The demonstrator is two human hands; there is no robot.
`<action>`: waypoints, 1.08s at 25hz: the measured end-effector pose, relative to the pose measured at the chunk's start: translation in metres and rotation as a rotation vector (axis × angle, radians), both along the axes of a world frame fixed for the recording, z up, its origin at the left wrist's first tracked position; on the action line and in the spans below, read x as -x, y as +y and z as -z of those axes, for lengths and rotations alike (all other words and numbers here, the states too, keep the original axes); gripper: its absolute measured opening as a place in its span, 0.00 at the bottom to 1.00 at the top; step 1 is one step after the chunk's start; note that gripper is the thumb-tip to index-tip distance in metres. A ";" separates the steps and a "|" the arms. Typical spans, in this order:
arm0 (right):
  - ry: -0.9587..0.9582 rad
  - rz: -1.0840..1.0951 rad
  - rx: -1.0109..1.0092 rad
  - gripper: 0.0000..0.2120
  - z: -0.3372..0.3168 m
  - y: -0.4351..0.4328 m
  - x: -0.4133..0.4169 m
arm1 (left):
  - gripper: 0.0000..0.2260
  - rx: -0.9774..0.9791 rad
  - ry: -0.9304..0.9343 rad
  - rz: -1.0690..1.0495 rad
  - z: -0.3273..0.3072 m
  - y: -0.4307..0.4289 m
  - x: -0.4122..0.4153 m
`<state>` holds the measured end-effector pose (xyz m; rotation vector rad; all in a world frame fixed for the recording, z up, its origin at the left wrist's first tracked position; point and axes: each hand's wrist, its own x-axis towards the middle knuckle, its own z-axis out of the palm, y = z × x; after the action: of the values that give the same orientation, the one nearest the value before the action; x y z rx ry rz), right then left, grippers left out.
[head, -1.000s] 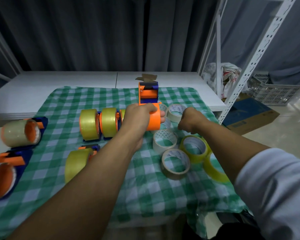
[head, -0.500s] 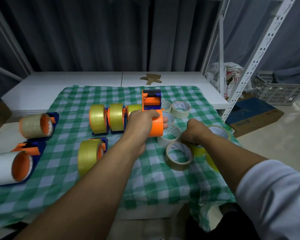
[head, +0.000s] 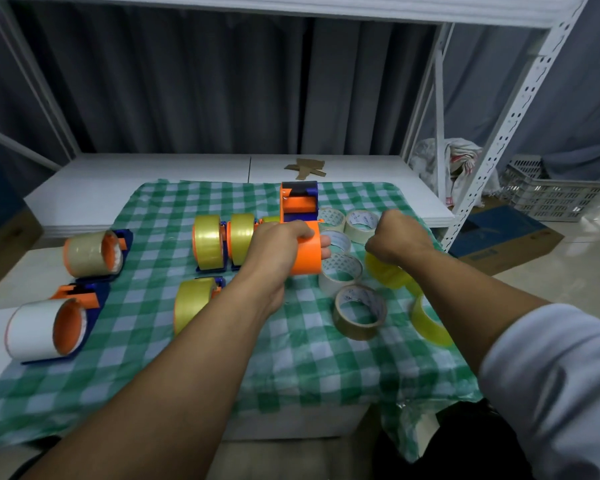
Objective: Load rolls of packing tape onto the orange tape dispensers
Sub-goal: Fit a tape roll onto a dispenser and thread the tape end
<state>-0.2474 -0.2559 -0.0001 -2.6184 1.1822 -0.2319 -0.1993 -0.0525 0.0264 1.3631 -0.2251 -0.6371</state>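
Note:
My left hand (head: 278, 247) grips the bare orange drum of an orange and blue tape dispenser (head: 300, 216) held above the green checked cloth (head: 291, 358). My right hand (head: 397, 237) holds a yellow tape roll (head: 388, 271) lifted off the cloth, just right of the drum. Several loose rolls lie beneath: a white one (head: 340, 273), a brown one (head: 359, 317) and another yellow one (head: 430, 322).
Loaded dispensers with yellow rolls (head: 207, 242) stand mid-cloth, another (head: 191, 301) nearer me. Two more loaded dispensers (head: 90, 252) (head: 45, 329) lie at the left. White shelf uprights (head: 499, 133), a cardboard box (head: 506, 237) and a crate (head: 555, 195) are to the right.
My right hand has picked up the yellow roll from the cloth and raised it beside the dispenser drum. My left hand keeps its grip on the dispenser.

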 end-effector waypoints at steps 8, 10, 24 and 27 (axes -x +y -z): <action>-0.587 -0.031 -0.714 0.06 -0.060 0.031 -0.009 | 0.05 0.024 -0.075 -0.022 -0.012 0.020 -0.005; -0.642 -0.073 -0.868 0.06 -0.066 0.048 -0.011 | 0.07 0.015 -0.089 -0.036 -0.011 0.025 -0.011; -0.960 -0.201 -1.109 0.10 -0.005 0.081 -0.036 | 0.11 -0.055 -0.225 -0.106 0.029 0.018 -0.061; -0.973 -0.226 -1.105 0.14 0.002 0.085 -0.035 | 0.16 -0.065 -0.246 -0.100 0.042 0.020 -0.065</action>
<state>-0.2128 -0.1713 -0.0023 -1.3262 0.4161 -0.5265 -0.1347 -0.0324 -0.0154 1.5061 -0.3340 -0.3955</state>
